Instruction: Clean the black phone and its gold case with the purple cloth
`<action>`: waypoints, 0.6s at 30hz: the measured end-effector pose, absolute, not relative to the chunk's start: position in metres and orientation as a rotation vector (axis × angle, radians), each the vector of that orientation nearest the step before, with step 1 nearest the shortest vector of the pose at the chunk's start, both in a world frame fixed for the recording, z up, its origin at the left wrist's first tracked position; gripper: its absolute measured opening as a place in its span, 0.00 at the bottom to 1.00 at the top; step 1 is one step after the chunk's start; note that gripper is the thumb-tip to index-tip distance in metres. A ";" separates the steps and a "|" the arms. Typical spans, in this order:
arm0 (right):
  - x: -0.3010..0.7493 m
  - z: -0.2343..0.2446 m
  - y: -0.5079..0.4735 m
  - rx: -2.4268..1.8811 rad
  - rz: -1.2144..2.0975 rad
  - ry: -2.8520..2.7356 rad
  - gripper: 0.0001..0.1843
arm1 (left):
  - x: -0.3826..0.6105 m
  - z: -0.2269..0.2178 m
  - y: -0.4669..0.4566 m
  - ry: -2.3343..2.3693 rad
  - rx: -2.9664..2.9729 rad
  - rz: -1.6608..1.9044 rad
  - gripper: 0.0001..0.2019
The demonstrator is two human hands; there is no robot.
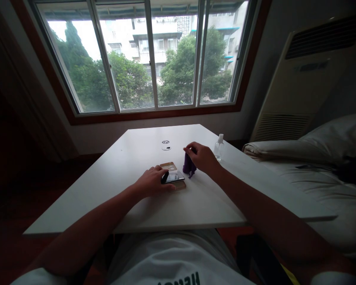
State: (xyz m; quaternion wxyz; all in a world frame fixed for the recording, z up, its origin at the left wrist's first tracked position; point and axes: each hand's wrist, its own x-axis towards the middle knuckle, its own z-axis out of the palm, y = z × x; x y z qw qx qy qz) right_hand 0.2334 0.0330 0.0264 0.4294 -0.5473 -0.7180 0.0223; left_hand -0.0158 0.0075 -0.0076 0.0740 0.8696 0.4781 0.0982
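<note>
My left hand (152, 181) is closed around the left end of a smartphone (175, 176), its fingers on the far side and the thumb on the near side. The phone's glossy face reflects the window. Beneath it lies a flat tan case (180, 185), partly covered by the phone and my fingers. From the pinched fingers of my right hand (199, 154) hangs a purple cloth (190, 164), just right of the phone. Its lower end is at or just above the tabletop; I cannot tell which.
A clear bottle with a white cap (219, 148) stands on the white table (106, 190), right of my right hand. Two round black-and-white pieces (165, 146) lie farther back. A window (154, 59) is beyond the table, with pale bedding (308, 170) at the right.
</note>
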 end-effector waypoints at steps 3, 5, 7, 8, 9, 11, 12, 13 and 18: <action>0.232 0.028 0.030 -1.345 0.064 -1.770 0.15 | -0.016 -0.010 0.009 1.422 2.614 0.307 0.39; 0.231 0.028 0.028 -1.344 0.066 -1.759 0.15 | -0.016 -0.012 0.010 1.416 2.622 0.329 0.39; 0.230 0.028 0.028 -1.348 0.059 -1.754 0.15 | -0.016 -0.012 0.010 1.417 2.630 0.338 0.38; 0.231 0.027 0.029 -1.355 0.053 -1.753 0.15 | -0.016 -0.012 0.009 1.420 2.632 0.337 0.38; 0.231 0.027 0.029 -1.363 0.047 -1.753 0.15 | -0.015 -0.012 0.009 1.422 2.636 0.337 0.37; 0.232 0.027 0.031 -1.385 0.041 -1.742 0.15 | -0.015 -0.011 0.008 1.406 2.647 0.336 0.35; 0.233 0.028 0.032 -1.397 0.047 -1.727 0.15 | -0.014 -0.011 0.008 1.387 2.658 0.340 0.35; 0.235 0.028 0.033 -1.405 0.061 -1.706 0.16 | -0.014 -0.010 0.008 1.364 2.671 0.345 0.34; 0.247 0.031 0.045 -1.502 0.328 -1.659 0.17 | -0.013 -0.009 0.010 1.329 2.700 0.358 0.32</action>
